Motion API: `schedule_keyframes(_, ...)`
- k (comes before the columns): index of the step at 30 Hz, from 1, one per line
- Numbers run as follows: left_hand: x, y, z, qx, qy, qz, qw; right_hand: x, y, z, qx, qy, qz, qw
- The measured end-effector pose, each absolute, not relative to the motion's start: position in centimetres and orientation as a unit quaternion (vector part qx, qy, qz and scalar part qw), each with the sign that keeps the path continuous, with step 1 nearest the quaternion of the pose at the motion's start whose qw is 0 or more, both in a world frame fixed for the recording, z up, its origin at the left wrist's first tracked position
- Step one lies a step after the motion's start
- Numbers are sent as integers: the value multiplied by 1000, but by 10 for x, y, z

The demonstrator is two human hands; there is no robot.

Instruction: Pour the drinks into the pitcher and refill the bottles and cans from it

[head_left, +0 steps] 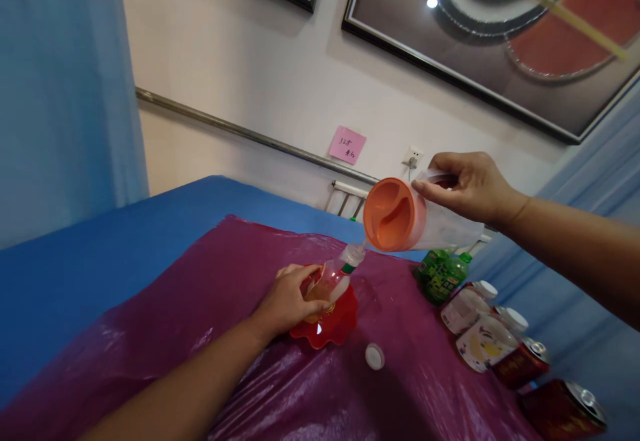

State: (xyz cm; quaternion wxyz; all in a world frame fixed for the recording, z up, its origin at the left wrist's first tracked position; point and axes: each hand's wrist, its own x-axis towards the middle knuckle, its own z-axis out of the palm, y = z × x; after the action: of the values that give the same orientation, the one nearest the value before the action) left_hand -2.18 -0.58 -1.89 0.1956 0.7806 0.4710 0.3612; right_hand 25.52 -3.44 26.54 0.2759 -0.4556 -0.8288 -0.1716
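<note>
My right hand [467, 184] grips the handle of a clear pitcher with an orange lid [393, 214], which is tipped to the left. Its spout is at the mouth of a small clear bottle [333, 284], and a thin stream seems to run between them. Wrapped round that bottle, my left hand [287, 301] keeps it over a red scalloped dish [335, 327]; whether its base rests on the dish is hidden. Some pale liquid shows inside the bottle. A loose white cap [375, 356] lies on the purple sheet in front of the dish.
Purple plastic sheeting [195, 294] covers part of the blue surface [200, 201]. Along the right stand green bottles [443, 277], two white-capped bottles [485, 341] and two red cans [563, 407]. Behind are a metal rail [250, 135], a pink note [347, 145] and a wall socket [413, 156].
</note>
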Motion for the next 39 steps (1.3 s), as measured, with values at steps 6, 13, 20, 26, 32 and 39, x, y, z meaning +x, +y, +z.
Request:
schedule_keyframes(6, -22, -7, -17, 780, 471, 363, 197, 253, -33, 263, -468, -827, -158, 270)
schedule_keyframes(13, -22, -6, -21, 781, 466, 366, 198, 250, -30, 256, -458, -835, -159, 258)
schedule_keyframes(20, -22, -7, -19, 780, 467, 364, 203, 246, -32, 259, -450, -841, -184, 237)
schedule_keyframes(26, -21, -10, -15, 778, 473, 359, 207, 243, -34, 260, -442, -845, -195, 230)
schedule_keyframes(32, -22, -9, -15, 776, 471, 363, 211, 239, -35, 257, -424, -857, -212, 204)
schedule_keyframes(39, -22, -8, -17, 777, 469, 361, 215, 236, -37, 255, -421, -860, -205, 201)
